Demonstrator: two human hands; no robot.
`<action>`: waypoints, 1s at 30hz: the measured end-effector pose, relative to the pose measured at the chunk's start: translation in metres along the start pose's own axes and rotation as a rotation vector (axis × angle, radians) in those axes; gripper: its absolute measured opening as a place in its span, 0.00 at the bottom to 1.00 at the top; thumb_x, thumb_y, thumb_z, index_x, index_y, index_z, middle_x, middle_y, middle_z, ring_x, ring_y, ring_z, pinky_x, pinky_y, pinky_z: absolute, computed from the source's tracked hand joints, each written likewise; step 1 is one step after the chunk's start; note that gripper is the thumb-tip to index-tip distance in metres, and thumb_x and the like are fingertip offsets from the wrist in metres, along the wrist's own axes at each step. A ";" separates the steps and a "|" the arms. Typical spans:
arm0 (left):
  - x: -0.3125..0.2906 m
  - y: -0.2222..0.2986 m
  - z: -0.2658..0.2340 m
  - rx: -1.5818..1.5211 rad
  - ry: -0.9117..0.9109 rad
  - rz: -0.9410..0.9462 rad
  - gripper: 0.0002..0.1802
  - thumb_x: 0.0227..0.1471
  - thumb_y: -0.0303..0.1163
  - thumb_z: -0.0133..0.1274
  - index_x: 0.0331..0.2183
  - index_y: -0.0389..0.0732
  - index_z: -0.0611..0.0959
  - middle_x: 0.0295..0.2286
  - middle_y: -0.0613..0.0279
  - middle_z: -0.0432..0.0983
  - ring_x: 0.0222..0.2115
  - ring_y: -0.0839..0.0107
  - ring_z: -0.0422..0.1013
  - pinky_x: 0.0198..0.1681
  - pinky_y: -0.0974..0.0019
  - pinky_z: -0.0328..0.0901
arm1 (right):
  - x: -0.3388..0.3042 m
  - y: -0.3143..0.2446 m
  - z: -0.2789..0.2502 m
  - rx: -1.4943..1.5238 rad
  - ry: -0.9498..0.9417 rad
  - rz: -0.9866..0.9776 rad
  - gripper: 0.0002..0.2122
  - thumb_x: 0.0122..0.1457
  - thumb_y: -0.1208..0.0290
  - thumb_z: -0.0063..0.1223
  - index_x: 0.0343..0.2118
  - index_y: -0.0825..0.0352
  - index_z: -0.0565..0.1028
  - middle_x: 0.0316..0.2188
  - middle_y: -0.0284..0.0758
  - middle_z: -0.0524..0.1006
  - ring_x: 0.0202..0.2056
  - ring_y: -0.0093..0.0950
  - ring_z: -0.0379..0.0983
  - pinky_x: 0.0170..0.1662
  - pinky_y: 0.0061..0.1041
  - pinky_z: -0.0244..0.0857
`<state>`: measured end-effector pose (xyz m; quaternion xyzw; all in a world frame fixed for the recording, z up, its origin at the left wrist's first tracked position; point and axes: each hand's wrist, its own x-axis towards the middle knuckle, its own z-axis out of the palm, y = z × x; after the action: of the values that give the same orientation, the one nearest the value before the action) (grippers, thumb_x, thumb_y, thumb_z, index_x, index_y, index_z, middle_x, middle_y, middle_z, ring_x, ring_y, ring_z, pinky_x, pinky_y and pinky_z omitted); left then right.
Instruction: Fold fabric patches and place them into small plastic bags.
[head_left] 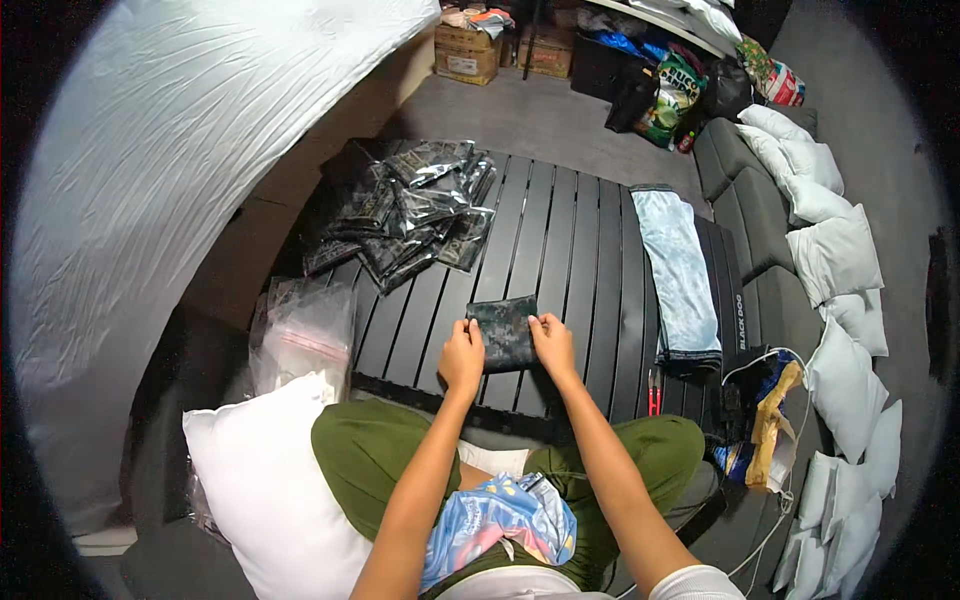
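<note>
A folded piece of dark, mottled cloth (508,336) is stretched flat between my two hands at the near part of the black slatted table (570,260). My left hand (463,357) pinches its left edge, and my right hand (552,345) grips the right edge. Farther off to the left lies a heap of dark folded items in clear, shiny plastic bags (420,200). By the table's near left corner is a stack of clear plastic bags (305,340). A blue patterned cloth (510,520) rests across my lap.
Toward the table's right end lies a folded light-blue cloth (678,270) with red-handled scissors or snips (655,395) nearby. A white pillow (270,490) sits at my left. White cushions (840,255) line the grey sofa (755,210). A white cable (795,440) trails at right. Cardboard boxes (465,58) stand behind.
</note>
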<state>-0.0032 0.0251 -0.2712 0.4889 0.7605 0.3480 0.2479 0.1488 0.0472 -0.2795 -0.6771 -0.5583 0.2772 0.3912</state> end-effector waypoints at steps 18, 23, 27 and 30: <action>0.003 0.007 0.008 -0.094 0.203 0.325 0.14 0.48 0.28 0.44 0.40 0.37 0.71 0.39 0.52 0.64 0.41 0.56 0.62 0.44 0.61 0.57 | -0.007 -0.009 0.006 0.089 -0.024 -0.364 0.15 0.54 0.74 0.40 0.45 0.70 0.65 0.49 0.47 0.62 0.51 0.42 0.57 0.52 0.30 0.51; 0.011 -0.004 0.008 -0.276 0.103 0.306 0.14 0.47 0.23 0.43 0.39 0.37 0.72 0.40 0.49 0.64 0.42 0.53 0.62 0.45 0.60 0.57 | -0.008 -0.008 0.009 0.208 -0.098 -0.320 0.15 0.55 0.77 0.36 0.47 0.69 0.64 0.52 0.45 0.59 0.53 0.40 0.55 0.53 0.28 0.49; 0.011 -0.003 0.010 -0.153 0.184 0.346 0.15 0.49 0.25 0.40 0.41 0.35 0.72 0.41 0.48 0.65 0.44 0.53 0.61 0.47 0.59 0.56 | -0.006 -0.005 0.010 0.159 -0.030 -0.308 0.16 0.55 0.77 0.35 0.47 0.68 0.64 0.52 0.44 0.59 0.54 0.40 0.54 0.54 0.30 0.48; 0.011 -0.003 0.010 0.030 0.118 0.495 0.17 0.51 0.29 0.39 0.43 0.35 0.71 0.46 0.49 0.62 0.49 0.54 0.57 0.51 0.57 0.52 | -0.004 -0.013 0.008 -0.112 0.100 -0.404 0.17 0.55 0.76 0.37 0.49 0.65 0.63 0.53 0.42 0.58 0.55 0.38 0.51 0.56 0.35 0.44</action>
<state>-0.0020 0.0374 -0.2807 0.6428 0.6358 0.4146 0.1030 0.1344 0.0457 -0.2733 -0.5851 -0.6771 0.1281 0.4276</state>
